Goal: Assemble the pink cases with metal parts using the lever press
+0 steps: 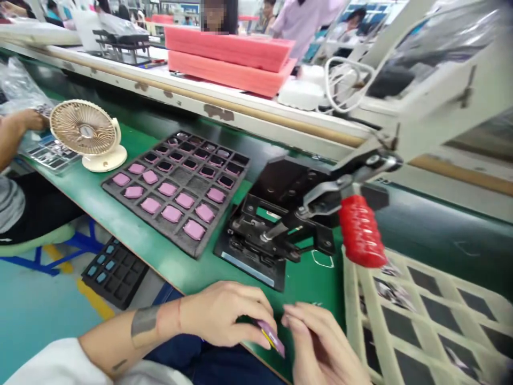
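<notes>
right hand [326, 345]: bottom centre, can't tell if grasping
left hand [224, 315]: pinching purple piece [273, 340]
handling: likely light, stiff; grip edges

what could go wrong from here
The small purple part sits near the table's front edge in the left hand's fingers, so a slip might send it to the floor. The black clamp fixture stands just beyond both hands, its red handle sticking out, so a sleeve or knuckle could catch it.

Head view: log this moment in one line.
left hand: holding purple part | right hand: close by, contents unclear | dark tray: left of black press
</notes>
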A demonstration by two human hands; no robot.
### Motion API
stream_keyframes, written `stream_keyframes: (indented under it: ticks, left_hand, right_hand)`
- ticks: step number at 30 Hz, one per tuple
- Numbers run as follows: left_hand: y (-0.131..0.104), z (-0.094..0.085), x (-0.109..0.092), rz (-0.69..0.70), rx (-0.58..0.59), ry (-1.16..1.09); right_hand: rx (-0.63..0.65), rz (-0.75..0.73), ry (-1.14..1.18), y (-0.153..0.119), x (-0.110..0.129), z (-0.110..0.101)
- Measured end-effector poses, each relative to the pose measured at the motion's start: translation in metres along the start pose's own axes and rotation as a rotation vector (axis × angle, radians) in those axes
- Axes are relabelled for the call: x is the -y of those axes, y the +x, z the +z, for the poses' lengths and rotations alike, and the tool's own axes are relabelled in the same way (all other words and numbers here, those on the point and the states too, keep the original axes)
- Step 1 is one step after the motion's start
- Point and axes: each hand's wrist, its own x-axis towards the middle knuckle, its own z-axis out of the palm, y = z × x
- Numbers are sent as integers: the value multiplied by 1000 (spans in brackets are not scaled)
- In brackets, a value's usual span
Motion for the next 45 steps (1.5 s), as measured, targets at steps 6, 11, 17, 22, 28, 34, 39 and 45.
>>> stream_keyframes:
  ticks: [6, 11, 17, 22, 28, 34, 39, 45]
  left_hand:
    - [-7, 0, -12, -235, -192, -27]
    - [-9, 1, -10, -310, -191, -12]
    - [-11, 4, -8, -269, -156, 65]
    - [-13, 3, -11, -315, -107, 57]
    - [-11, 2, -10, -271, -104, 61]
    - [-14, 2, -8, -298, -103, 28]
    - [-16, -4, -3, -335, -99, -79]
    - [-20, -3, -2, -243, -115, 15]
  right_hand:
    - [-377, 122, 164, -9, 9, 29]
    - [-330, 239, 98, -11, 20, 38]
    - [-116, 196, 90, -1, 27, 34]
    - [-75, 101, 11, -2, 27, 27]
    - [0, 111, 53, -1, 26, 20]
    - [74, 35, -1, -4, 25, 15]
    - [216, -278, -307, -9, 26, 15]
    - [164, -356, -326, -17, 20, 21]
